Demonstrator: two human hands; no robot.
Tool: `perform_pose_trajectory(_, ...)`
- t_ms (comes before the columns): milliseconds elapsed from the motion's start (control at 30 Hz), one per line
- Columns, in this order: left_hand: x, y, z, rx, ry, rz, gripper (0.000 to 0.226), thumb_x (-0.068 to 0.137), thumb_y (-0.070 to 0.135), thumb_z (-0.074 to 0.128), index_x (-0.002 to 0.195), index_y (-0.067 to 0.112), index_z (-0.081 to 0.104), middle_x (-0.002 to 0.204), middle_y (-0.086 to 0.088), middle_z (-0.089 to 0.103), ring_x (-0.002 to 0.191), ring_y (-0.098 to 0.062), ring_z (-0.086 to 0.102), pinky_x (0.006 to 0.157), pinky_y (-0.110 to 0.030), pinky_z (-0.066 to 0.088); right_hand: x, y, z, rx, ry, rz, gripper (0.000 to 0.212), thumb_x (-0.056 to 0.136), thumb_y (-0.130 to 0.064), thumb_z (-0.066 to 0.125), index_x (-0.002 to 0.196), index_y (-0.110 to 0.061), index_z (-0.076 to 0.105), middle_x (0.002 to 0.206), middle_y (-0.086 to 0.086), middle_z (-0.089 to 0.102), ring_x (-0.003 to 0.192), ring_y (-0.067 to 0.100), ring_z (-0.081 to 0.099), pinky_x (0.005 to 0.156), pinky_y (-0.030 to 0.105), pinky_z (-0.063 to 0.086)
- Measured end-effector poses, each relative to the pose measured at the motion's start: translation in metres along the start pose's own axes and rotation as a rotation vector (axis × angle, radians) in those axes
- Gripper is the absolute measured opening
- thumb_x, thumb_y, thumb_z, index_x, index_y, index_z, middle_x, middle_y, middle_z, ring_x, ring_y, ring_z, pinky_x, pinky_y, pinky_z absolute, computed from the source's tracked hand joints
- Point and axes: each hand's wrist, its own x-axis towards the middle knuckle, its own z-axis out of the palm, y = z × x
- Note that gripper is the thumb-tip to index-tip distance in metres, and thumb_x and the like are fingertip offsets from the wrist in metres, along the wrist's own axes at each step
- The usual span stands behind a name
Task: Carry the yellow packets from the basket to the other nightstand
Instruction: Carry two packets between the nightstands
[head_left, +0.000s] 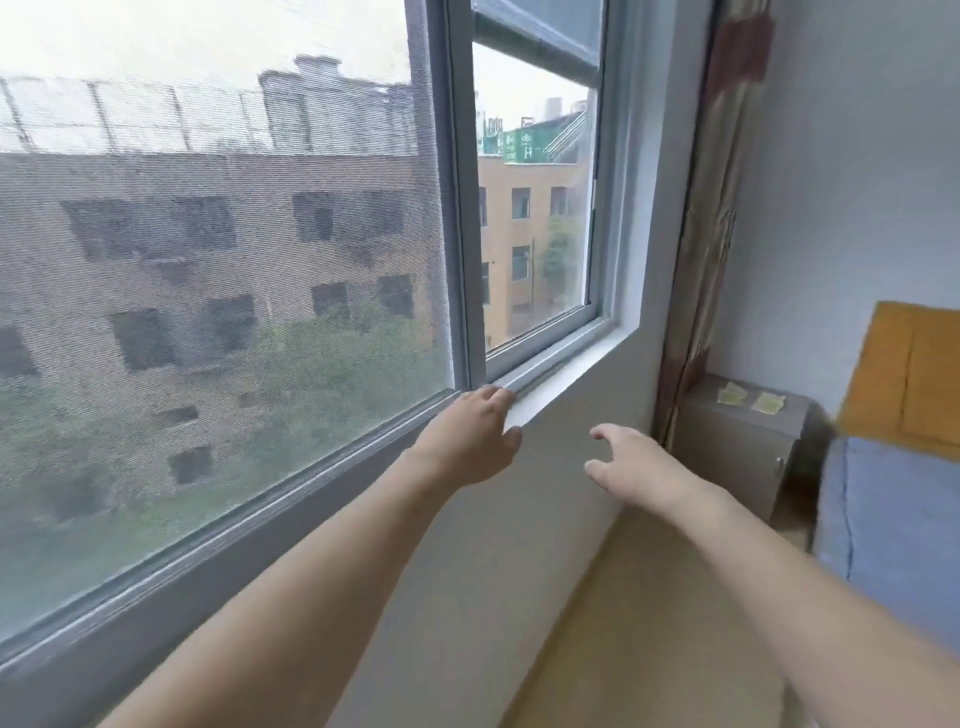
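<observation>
Both hands are showing empty. The left hand (470, 436) is resting on the sill (550, 382), fingers laid over its edge and the thumb under the lip, gripping nothing loose. The right hand (631, 467) is hanging in the air just off the wall below the sill, fingers spread and loosely bent, holding nothing. Two packets (750, 397) are lying flat and side by side on top of the nightstand (737, 441), which is standing in the corner under the curtain (711, 218), beside the bed (893, 519). From the hands the packets are lying at about 2 o'clock, well apart from both; the right hand is the nearer one. The pair is running roughly 9 to 3 across the top; each packet's own long axis is too blurred to call. No basket is showing, so I cannot tell whether more packets are waiting there. Judgement: these two are looking already delivered, and any further reach toward the nightstand is falling to the right arm, going forward and right along the wall.
</observation>
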Motion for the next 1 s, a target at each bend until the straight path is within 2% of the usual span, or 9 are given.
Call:
perform_pose_trajectory(100,0.080,-0.009,0.020,-0.048,-0.011,0.067,0.049,0.096,0.033,0.045,0.142,0.014,0.042,0.146,-0.005,0.044,0.131,-0.027,0.044,0.107,-0.036,0.038,0.055,0.022,-0.021,0.010,0.055,0.093,0.056,0.091,-0.025,0.050,0.145,-0.017,0.039,0.148,0.005,0.041,0.128,0.022,0.048,0.102,0.028,0.039)
perform_pose_trajectory(233,0.191,-0.001,0.044,-0.101,-0.005,0.179,0.049,0.097,0.032,0.046,0.142,0.014,0.042,0.145,-0.005,0.044,0.132,-0.027,0.044,0.104,-0.035,0.039,0.120,0.060,-0.054,0.002,0.179,0.179,0.054,0.091,-0.026,0.050,0.143,-0.017,0.041,0.148,0.003,0.042,0.134,0.021,0.042,0.108,0.031,0.035)
perform_pose_trajectory(333,0.259,0.026,0.079,-0.129,-0.046,0.253,0.048,0.098,0.032,0.047,0.142,0.014,0.043,0.144,-0.005,0.045,0.129,-0.027,0.046,0.099,-0.034,0.040,0.153,0.106,-0.066,0.014,0.223,0.251,0.053,0.091,-0.027,0.050,0.143,-0.019,0.041,0.149,0.002,0.040,0.134,0.020,0.041,0.108,0.033,0.036)
perform_pose_trajectory(467,0.347,0.083,0.148,-0.167,-0.170,0.350,0.039,0.096,0.031,0.046,0.131,0.012,0.049,0.139,-0.004,0.047,0.126,-0.027,0.046,0.099,-0.035,0.042,0.200,0.192,-0.085,0.014,0.237,0.403,0.052,0.093,-0.027,0.048,0.144,-0.019,0.039,0.149,0.002,0.039,0.131,0.019,0.043,0.101,0.030,0.037)
perform_pose_trajectory(567,0.424,0.124,0.191,-0.196,-0.179,0.417,0.040,0.097,0.031,0.044,0.133,0.013,0.046,0.141,-0.002,0.045,0.129,-0.025,0.043,0.099,-0.035,0.041,0.249,0.259,-0.110,0.008,0.302,0.459,0.052,0.095,-0.027,0.048,0.145,-0.019,0.038,0.150,0.000,0.037,0.131,0.019,0.043,0.099,0.028,0.037)
perform_pose_trajectory(700,0.529,0.165,0.223,-0.197,-0.224,0.419,0.044,0.097,0.031,0.043,0.139,0.018,0.042,0.145,0.000,0.041,0.129,-0.024,0.043,0.098,-0.033,0.040,0.312,0.334,-0.156,0.059,0.336,0.502,0.052,0.095,-0.028,0.046,0.145,-0.020,0.036,0.150,0.000,0.037,0.130,0.018,0.043,0.098,0.030,0.038)
perform_pose_trajectory(833,0.628,0.192,0.248,-0.219,-0.194,0.382,0.048,0.096,0.031,0.044,0.142,0.019,0.041,0.146,0.000,0.041,0.130,-0.024,0.043,0.100,-0.034,0.040,0.376,0.393,-0.211,0.044,0.383,0.523,0.051,0.096,-0.026,0.044,0.146,-0.020,0.034,0.151,0.001,0.036,0.128,0.020,0.045,0.088,0.028,0.038)
perform_pose_trajectory(933,0.687,0.207,0.275,-0.229,-0.230,0.356,0.049,0.096,0.032,0.044,0.143,0.018,0.040,0.147,-0.001,0.040,0.131,-0.024,0.043,0.102,-0.035,0.040,0.426,0.429,-0.233,0.068,0.394,0.506,0.052,0.094,-0.025,0.045,0.145,-0.020,0.036,0.151,-0.001,0.037,0.130,0.019,0.044,0.095,0.031,0.039)
perform_pose_trajectory(1000,0.727,0.217,0.298,-0.222,-0.253,0.343,0.048,0.096,0.032,0.044,0.142,0.018,0.041,0.147,-0.001,0.040,0.131,-0.024,0.043,0.101,-0.034,0.040,0.461,0.456,-0.238,0.086,0.366,0.501,0.052,0.095,-0.025,0.044,0.146,-0.020,0.035,0.151,-0.002,0.036,0.128,0.018,0.044,0.092,0.029,0.039)
